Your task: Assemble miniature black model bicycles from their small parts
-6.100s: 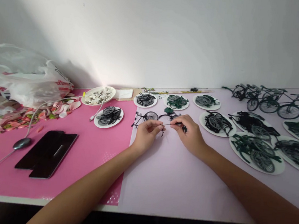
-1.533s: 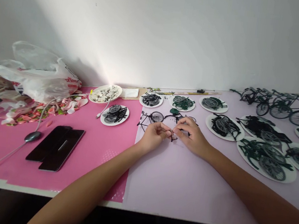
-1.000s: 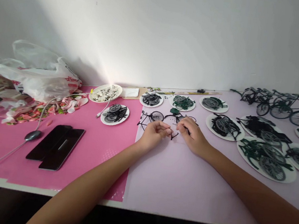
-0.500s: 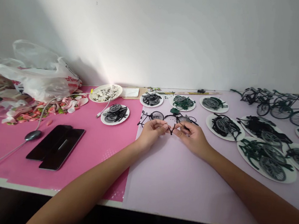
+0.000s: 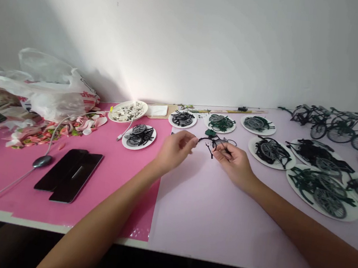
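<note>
My right hand pinches a slim black model bicycle part, which sticks out to the left of the fingertips. My left hand is a short way to the left, thumb and fingers drawn together. Whether anything small sits between them is hidden. Just behind the fingertips lie more loose bicycle parts, among them a curved black mudguard-like piece, a small dark green piece and a thin ring. The left hand covers part of that area.
White plates of bicycle parts stand behind and right, including a plate of green parts. Assembled model bicycles stand far right. Left are a small plate, a bowl of white pieces, two phones, a cable and a plastic bag.
My hands have moved apart: the left has drawn back to the left from the black part. The right stays nearly in place, still pinching the part.
</note>
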Demonstrator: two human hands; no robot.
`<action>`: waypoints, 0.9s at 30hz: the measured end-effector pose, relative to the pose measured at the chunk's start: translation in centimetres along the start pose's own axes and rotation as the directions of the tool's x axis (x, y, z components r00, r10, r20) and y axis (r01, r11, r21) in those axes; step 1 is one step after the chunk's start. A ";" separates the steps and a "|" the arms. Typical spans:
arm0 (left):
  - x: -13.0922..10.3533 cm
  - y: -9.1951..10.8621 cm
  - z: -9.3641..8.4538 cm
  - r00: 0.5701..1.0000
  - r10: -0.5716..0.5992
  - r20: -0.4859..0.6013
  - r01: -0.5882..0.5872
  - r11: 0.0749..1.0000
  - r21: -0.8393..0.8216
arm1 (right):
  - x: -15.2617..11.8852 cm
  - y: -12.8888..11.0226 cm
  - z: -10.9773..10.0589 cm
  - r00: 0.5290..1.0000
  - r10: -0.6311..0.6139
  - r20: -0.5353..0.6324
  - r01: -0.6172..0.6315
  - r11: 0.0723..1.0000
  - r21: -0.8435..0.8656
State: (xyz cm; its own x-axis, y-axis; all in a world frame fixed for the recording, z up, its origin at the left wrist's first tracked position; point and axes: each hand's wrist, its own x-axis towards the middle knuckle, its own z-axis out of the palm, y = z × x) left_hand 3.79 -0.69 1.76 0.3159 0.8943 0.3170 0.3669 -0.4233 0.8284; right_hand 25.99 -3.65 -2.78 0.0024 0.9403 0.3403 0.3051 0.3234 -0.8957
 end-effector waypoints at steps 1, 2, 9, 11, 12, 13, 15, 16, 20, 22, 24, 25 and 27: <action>0.2 0.4 -0.9 0.998 0.040 -0.042 -0.030 0.976 0.217 | 0.0 0.0 0.0 1.000 -0.006 -0.010 0.006 1.000 -0.007; 0.3 0.7 -1.7 0.994 0.060 -0.094 -0.017 0.912 0.411 | 0.0 0.0 0.0 1.000 -0.014 -0.018 0.014 1.000 -0.013; 1.3 0.9 -5.1 0.918 -0.347 -0.194 0.363 0.532 0.765 | 0.0 0.1 0.2 0.999 -0.044 -0.005 0.043 0.997 -0.068; 1.2 0.5 -5.3 0.890 -0.430 -0.154 0.377 0.499 0.781 | 0.0 0.1 0.2 0.999 -0.037 -0.002 0.037 0.995 -0.092; 1.2 0.3 -5.3 0.881 -0.456 -0.125 0.371 0.502 0.781 | 0.0 0.2 0.2 0.999 -0.032 -0.002 0.032 0.994 -0.102; 1.1 0.0 -5.2 0.876 -0.474 -0.091 0.360 0.516 0.777 | 0.0 0.2 0.1 1.000 -0.026 -0.002 0.026 0.994 -0.111; 1.1 -0.5 -5.1 0.874 -0.486 -0.022 0.336 0.570 0.750 | -0.1 0.3 0.1 1.000 -0.014 -0.004 0.013 0.993 -0.118; 1.1 -0.7 -5.0 0.874 -0.486 0.013 0.326 0.606 0.726 | -0.1 0.3 0.1 1.000 -0.008 -0.005 0.008 0.993 -0.120; 1.2 -1.7 -5.1 0.862 -0.489 0.132 0.334 0.745 0.577 | -0.1 0.5 0.1 1.000 -0.006 0.001 0.006 0.990 -0.139; 1.4 -2.1 -5.2 0.865 -0.477 0.154 0.359 0.804 0.473 | -0.2 0.6 0.1 1.000 -0.011 0.008 0.012 0.989 -0.147; 1.6 -2.3 -5.3 0.873 -0.469 0.135 0.408 0.853 0.326 | -0.1 0.7 0.1 1.000 -0.020 0.007 0.021 0.988 -0.152; 1.6 -2.4 -5.3 0.872 -0.473 0.122 0.438 0.867 0.237 | -0.1 0.7 0.1 1.000 -0.025 0.005 0.025 0.988 -0.152; 1.8 -2.4 -5.2 0.860 -0.496 0.118 0.492 0.869 0.064 | -0.1 0.7 0.1 1.000 -0.029 -0.002 0.028 0.988 -0.152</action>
State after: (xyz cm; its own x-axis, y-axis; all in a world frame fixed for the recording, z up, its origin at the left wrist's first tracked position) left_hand -1.09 2.65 2.76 0.1934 0.9621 -0.1924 0.5299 0.0626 0.8458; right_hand 26.07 -3.52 -3.49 -0.0047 0.9305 0.3663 0.4460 0.3298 -0.8320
